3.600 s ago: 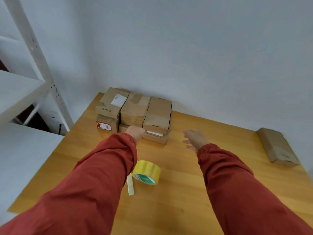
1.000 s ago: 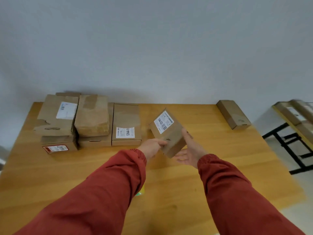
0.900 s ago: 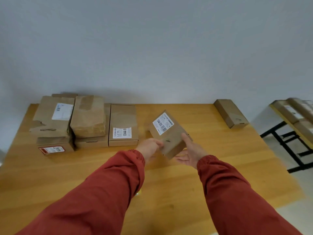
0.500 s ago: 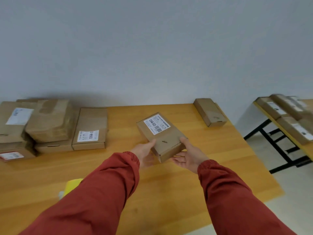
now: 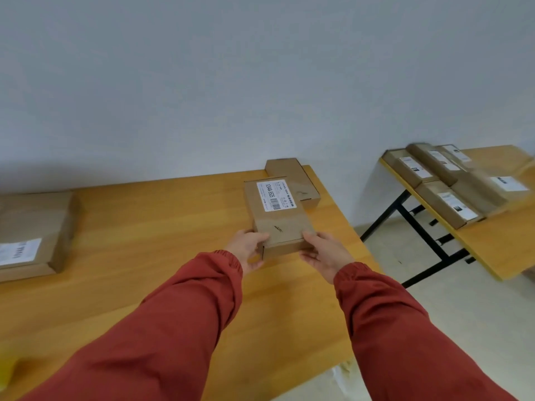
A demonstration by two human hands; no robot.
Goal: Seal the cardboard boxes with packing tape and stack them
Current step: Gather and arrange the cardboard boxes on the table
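Left hand (image 5: 248,250) and right hand (image 5: 327,253) grip the labelled cardboard box (image 5: 278,218) by its near corners, close to the desk (image 5: 328,217) right edge, just before a plain box (image 5: 291,169); left-side box (image 5: 31,227) well apart.

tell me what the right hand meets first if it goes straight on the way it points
The labelled box, which the right hand grips; beyond it the plain box near the wall probably comes next, though depth is unclear.

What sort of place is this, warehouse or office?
Probably a small parcel-packing room: a labelled cardboard box at a wooden table, more labelled boxes laid out on a second table, and a bare wall.
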